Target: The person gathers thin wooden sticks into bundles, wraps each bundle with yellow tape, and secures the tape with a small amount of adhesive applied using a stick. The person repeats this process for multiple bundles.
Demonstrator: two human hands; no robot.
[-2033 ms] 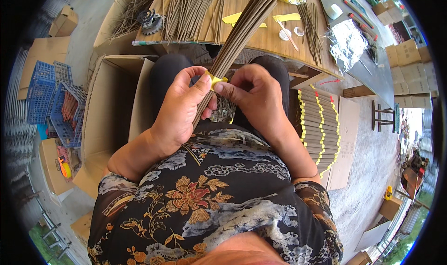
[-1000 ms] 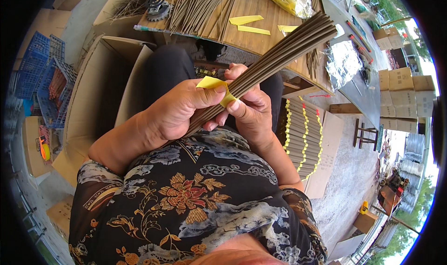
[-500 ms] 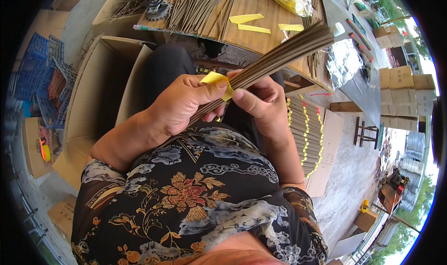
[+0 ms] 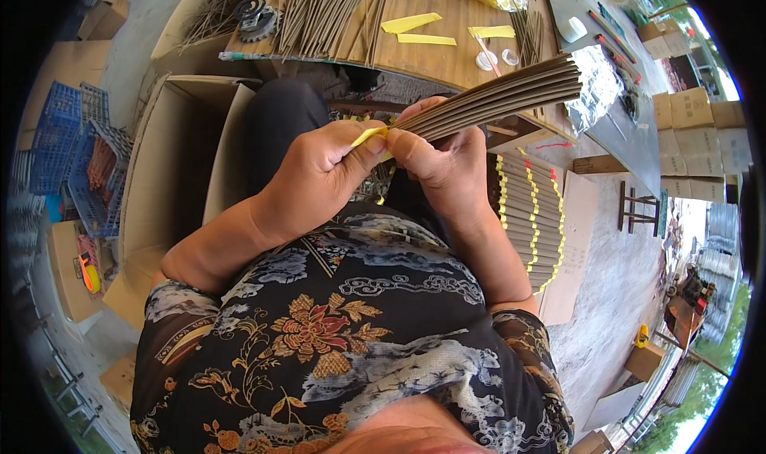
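A bundle of thin brown sticks, like incense sticks, slants up to the right across my lap. Around its lower part runs a yellow paper strip. My left hand is closed, its thumb and fingers pinching the strip. Close beside it, my right hand wraps round the bundle, with its thumb pressed at the strip's edge. The fingers behind the bundle are mostly hidden, and so is the bundle's lower end.
On the wooden table ahead lie loose sticks, yellow paper strips and a small round lid. An open cardboard box stands at my left. Several banded bundles lie at my right.
The strip's loose yellow end has been drawn in closer around the bundle. My hands have come nearer together, and the sticks' upper ends look more fanned out.
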